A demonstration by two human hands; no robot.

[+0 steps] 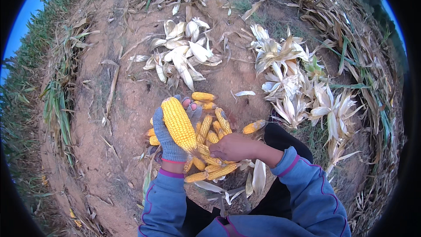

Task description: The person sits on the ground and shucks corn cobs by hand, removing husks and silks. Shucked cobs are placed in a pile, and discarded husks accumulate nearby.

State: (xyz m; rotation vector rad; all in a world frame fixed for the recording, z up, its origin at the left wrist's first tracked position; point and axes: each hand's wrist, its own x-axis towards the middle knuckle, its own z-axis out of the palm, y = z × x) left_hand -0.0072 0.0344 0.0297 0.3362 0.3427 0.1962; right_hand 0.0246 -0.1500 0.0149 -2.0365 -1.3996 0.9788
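Note:
My left hand [167, 135], in a grey knitted glove with bare fingertips, holds a large husked yellow corn cob [178, 123], its silky end towards my right hand. My right hand [234, 148] is bare, back up, with fingers curled over the heap of yellow cobs [204, 128] on the soil. What lies under its fingers is hidden, so I cannot tell if it grips anything. One cob [254, 126] lies apart on the right, by my dark-trousered knee. At the heap's near edge are more cobs [223, 171].
Pale empty husks [184, 56] lie beyond the cobs, and a larger husk pile [289, 75] lies to the right. Rows of dry stalks [358, 52] run along the right side, with more stalks [62, 98] on the left. Loose husks [259, 177] lie between my legs.

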